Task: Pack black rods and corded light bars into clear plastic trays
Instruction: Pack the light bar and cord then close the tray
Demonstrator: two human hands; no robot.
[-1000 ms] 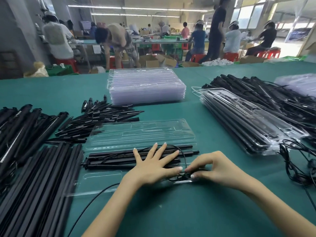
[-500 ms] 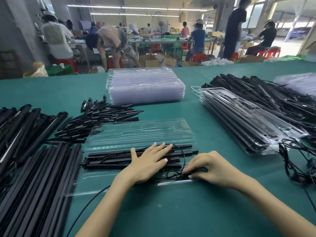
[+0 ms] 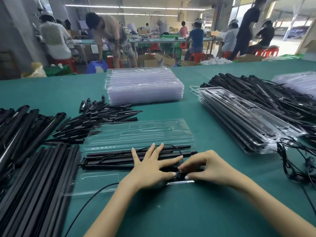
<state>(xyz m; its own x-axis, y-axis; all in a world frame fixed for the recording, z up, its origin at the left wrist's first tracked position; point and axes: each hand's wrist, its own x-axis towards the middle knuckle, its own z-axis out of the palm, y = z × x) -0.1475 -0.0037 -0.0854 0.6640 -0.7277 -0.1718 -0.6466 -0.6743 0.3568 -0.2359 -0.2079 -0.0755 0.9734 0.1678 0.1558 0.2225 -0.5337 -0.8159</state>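
Black cord (image 3: pixel 89 202) trails off the near left corner of the open clear tray (image 3: pixel 95 183) and runs loose over the green table (image 3: pixel 171 211); my guess is that if the lid half (image 3: pixel 136 134) folds down before that tail is gathered, the cord gets pinched in the seam or the tray won't close. The rods and light bars (image 3: pixel 109 157) lie lengthwise in the tray's channels, and one thin loop of cord arcs above them near the far edge, another likely snag.

Next along, the left hand (image 3: pixel 150 166) lies flat across the bars, fingers straight and fanned apart, pressing them down, thumb reaching toward the bundle. If it lifts early, I'd expect the bars to ride up out of their slots.

Just beside it, the right hand (image 3: pixel 203 168) arches over the coiled cord bundle (image 3: pixel 179 176) at the tray's near right end, fingertips curled and pinching it into its pocket. Springy cord like that may well pop back out.
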